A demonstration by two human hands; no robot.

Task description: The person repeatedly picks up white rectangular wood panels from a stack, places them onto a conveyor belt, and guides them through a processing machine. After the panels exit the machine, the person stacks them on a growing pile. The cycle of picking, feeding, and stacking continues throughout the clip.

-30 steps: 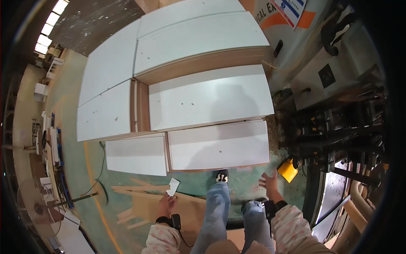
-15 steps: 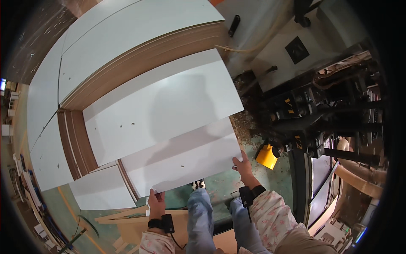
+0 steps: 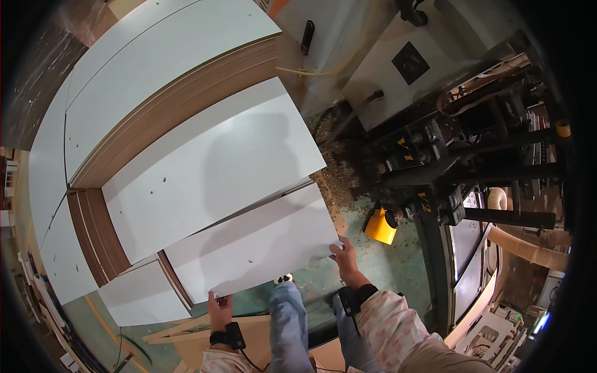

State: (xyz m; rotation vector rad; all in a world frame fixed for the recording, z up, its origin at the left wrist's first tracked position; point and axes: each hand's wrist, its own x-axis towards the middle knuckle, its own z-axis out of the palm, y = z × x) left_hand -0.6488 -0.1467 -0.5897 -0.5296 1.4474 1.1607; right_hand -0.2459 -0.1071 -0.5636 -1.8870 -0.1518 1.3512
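Note:
A long white panel (image 3: 255, 245) lies in front of me, with both hands at its near side. My left hand (image 3: 220, 306) grips its near left edge, thumb on top and fingers underneath. My right hand (image 3: 344, 259) grips its right end near the corner, the fingers partly hidden by the board. Just beyond lies a larger white panel (image 3: 211, 161), and a dark narrow gap shows between the two. A few small brown chips dot both surfaces. To the left of the held panel sits a smaller white panel (image 3: 143, 297) beside brown board edges.
Tall stacks of white-faced boards (image 3: 168, 74) rise at the far side and left. Black machinery (image 3: 429, 174) stands on the right, above a yellow part (image 3: 380, 227) near the floor. Wood chips (image 3: 348, 177) litter the green floor. Tan wooden boards (image 3: 186, 339) lie by my left forearm.
The held panel has come slightly toward me, and a dark gap has opened between it and the larger panel. Both hands keep their grip. The whole view has shifted a little.

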